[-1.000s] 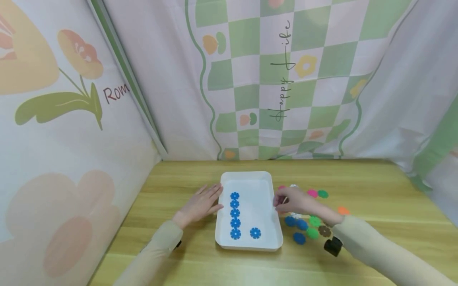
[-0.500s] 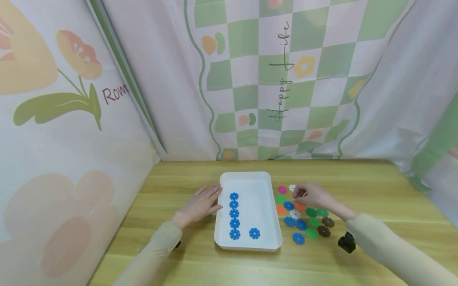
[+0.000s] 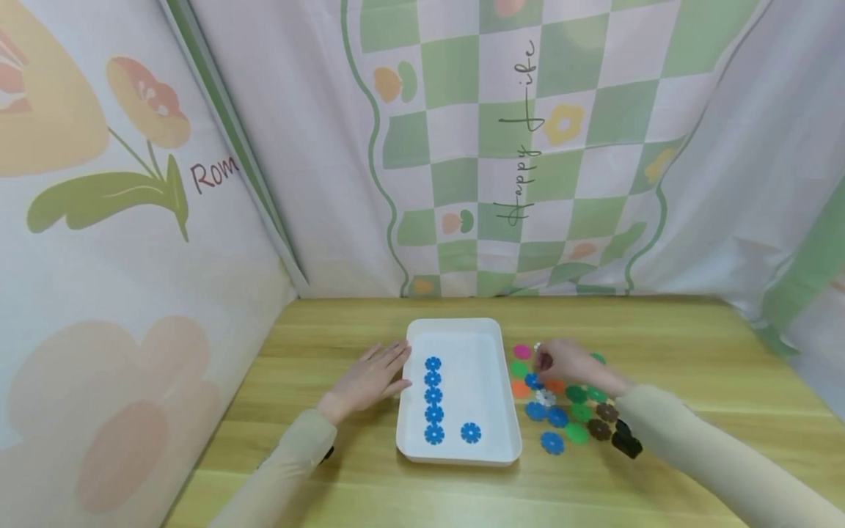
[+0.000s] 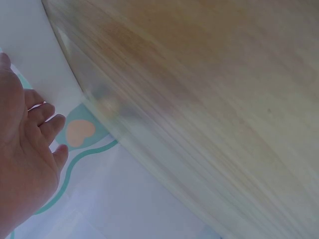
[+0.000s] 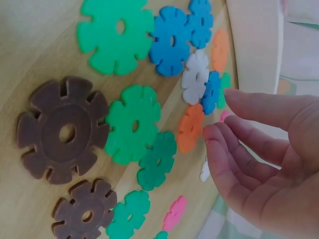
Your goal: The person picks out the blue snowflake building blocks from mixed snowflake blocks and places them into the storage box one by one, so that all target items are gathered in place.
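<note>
A white tray (image 3: 465,389) lies on the wooden table. Inside, several blue notched discs (image 3: 433,396) form a column at its left, and one more blue disc (image 3: 471,433) sits at the lower right. My left hand (image 3: 366,381) rests on the tray's left rim, fingers extended. To the right of the tray, my right hand (image 3: 564,364) hovers over scattered discs, its thumb and fingers bent but apart. In the right wrist view nothing lies between them; nearest its fingertips are a blue disc (image 5: 211,93) and an orange disc (image 5: 191,128).
Loose discs beside the tray include a brown disc (image 5: 63,149), a light green disc (image 3: 576,433), a white disc (image 3: 545,397) and a pink disc (image 3: 521,352). A patterned curtain (image 3: 455,132) hangs behind the table. A black wrist device (image 3: 627,444) sits at the right sleeve.
My right hand has moved from the tray's right rim to over the loose discs, then shifted slightly left. My left hand and the discs in the tray have stayed put.
</note>
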The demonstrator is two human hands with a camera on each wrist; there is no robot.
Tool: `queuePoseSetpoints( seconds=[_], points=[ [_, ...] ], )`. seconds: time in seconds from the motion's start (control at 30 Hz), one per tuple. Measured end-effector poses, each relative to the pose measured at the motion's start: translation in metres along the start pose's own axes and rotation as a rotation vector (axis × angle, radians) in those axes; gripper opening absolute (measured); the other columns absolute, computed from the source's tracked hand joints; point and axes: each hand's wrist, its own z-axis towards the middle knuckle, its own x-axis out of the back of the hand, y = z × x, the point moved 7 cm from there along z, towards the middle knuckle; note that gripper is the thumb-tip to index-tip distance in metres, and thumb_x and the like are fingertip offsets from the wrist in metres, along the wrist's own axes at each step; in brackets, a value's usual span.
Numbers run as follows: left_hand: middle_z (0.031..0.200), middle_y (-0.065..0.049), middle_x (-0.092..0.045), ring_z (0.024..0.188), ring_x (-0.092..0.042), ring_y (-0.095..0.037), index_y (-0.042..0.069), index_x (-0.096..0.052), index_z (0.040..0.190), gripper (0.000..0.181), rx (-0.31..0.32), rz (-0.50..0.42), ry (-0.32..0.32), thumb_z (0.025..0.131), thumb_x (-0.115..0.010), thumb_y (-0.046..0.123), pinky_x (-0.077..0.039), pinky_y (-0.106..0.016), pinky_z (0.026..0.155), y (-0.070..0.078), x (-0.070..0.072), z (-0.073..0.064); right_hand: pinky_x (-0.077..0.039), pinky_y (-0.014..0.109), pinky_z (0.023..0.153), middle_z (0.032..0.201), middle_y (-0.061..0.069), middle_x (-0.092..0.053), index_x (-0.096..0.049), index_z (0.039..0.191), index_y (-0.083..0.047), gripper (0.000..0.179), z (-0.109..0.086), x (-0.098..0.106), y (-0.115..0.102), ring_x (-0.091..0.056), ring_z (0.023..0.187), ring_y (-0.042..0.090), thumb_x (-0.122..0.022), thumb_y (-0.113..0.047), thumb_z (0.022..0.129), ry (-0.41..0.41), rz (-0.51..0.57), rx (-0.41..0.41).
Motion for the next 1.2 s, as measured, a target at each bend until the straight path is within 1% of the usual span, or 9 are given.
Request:
queuePoseSetpoints(
  seconds=[0.17, 0.4, 0.6, 0.7, 0.8, 0.97, 1.07, 1.2],
  points=[
    [0.165, -0.008, -0.027, 0.151, -0.031, -0.025, 0.008, -0.028, 0.157, 0.069, 0.001, 0.002, 0.008, 0.104, -0.037, 0.052, -0.025, -0.048, 0.126, -0.001, -0.001, 0.000, -0.051, 0.027, 0.063, 0.081, 0.005, -0.066, -0.066, 0.088, -0.001, 0.018, 0.003, -0.006, 0.002, -0.056, 0.072, 0.014, -0.079, -0.008, 0.079, -0.037, -0.011, -0.035],
    [0.164, -0.009, -0.028, 0.151, -0.032, -0.027, 0.007, -0.029, 0.156, 0.068, -0.014, 0.001, 0.023, 0.104, -0.038, 0.051, -0.026, -0.049, 0.125, 0.000, 0.000, 0.001, -0.048, 0.026, 0.061, 0.080, 0.004, -0.063, -0.064, 0.086, -0.003, 0.023, 0.010, -0.012, 0.005, -0.053, 0.071, 0.014, -0.083, -0.012, 0.076, -0.052, -0.079, -0.054],
    [0.164, -0.008, -0.027, 0.151, -0.031, -0.025, 0.008, -0.028, 0.156, 0.069, -0.006, 0.005, 0.018, 0.104, -0.037, 0.052, -0.025, -0.048, 0.126, -0.001, -0.002, 0.002, -0.048, 0.026, 0.061, 0.081, 0.004, -0.062, -0.062, 0.087, -0.004, 0.023, 0.013, -0.014, 0.010, -0.052, 0.071, 0.016, -0.082, -0.009, 0.076, -0.067, -0.061, -0.109],
    [0.165, -0.008, -0.027, 0.151, -0.031, -0.026, 0.008, -0.028, 0.156, 0.069, -0.002, -0.001, 0.014, 0.104, -0.037, 0.052, -0.024, -0.048, 0.126, -0.001, -0.002, 0.002, -0.046, 0.026, 0.059, 0.080, 0.004, -0.060, -0.061, 0.086, -0.004, 0.023, 0.012, -0.014, 0.010, -0.052, 0.071, 0.016, -0.081, -0.006, 0.075, -0.065, -0.043, -0.120],
    [0.165, -0.007, -0.025, 0.152, -0.029, -0.025, 0.008, -0.027, 0.157, 0.069, 0.001, -0.005, 0.008, 0.105, -0.036, 0.052, -0.023, -0.047, 0.126, -0.002, -0.002, 0.002, -0.045, 0.026, 0.059, 0.079, 0.005, -0.059, -0.060, 0.085, -0.004, 0.020, 0.009, -0.011, 0.009, -0.051, 0.070, 0.016, -0.076, 0.000, 0.074, -0.058, -0.016, -0.127],
    [0.164, -0.008, -0.027, 0.151, -0.031, -0.026, 0.007, -0.028, 0.156, 0.069, -0.004, -0.009, 0.015, 0.104, -0.038, 0.051, -0.024, -0.048, 0.126, -0.001, 0.000, 0.002, -0.045, 0.026, 0.060, 0.080, 0.006, -0.060, -0.060, 0.087, -0.002, 0.015, 0.006, -0.006, 0.006, -0.051, 0.070, 0.016, -0.070, 0.003, 0.077, -0.061, 0.039, -0.127],
    [0.164, -0.009, -0.028, 0.151, -0.031, -0.027, 0.007, -0.029, 0.156, 0.068, -0.008, -0.011, 0.017, 0.104, -0.039, 0.051, -0.025, -0.049, 0.125, 0.000, 0.001, 0.002, -0.045, 0.026, 0.060, 0.081, 0.006, -0.061, -0.061, 0.088, -0.001, 0.011, 0.004, -0.004, 0.003, -0.051, 0.071, 0.016, -0.068, 0.002, 0.081, -0.065, 0.062, -0.103],
    [0.164, -0.009, -0.027, 0.151, -0.031, -0.027, 0.007, -0.029, 0.156, 0.068, -0.007, -0.011, 0.008, 0.104, -0.039, 0.051, -0.025, -0.048, 0.125, 0.000, 0.000, 0.001, -0.046, 0.026, 0.060, 0.082, 0.007, -0.062, -0.062, 0.089, 0.000, 0.007, 0.002, 0.000, -0.001, -0.051, 0.071, 0.015, -0.065, 0.002, 0.083, -0.060, 0.077, -0.062]
  ],
)
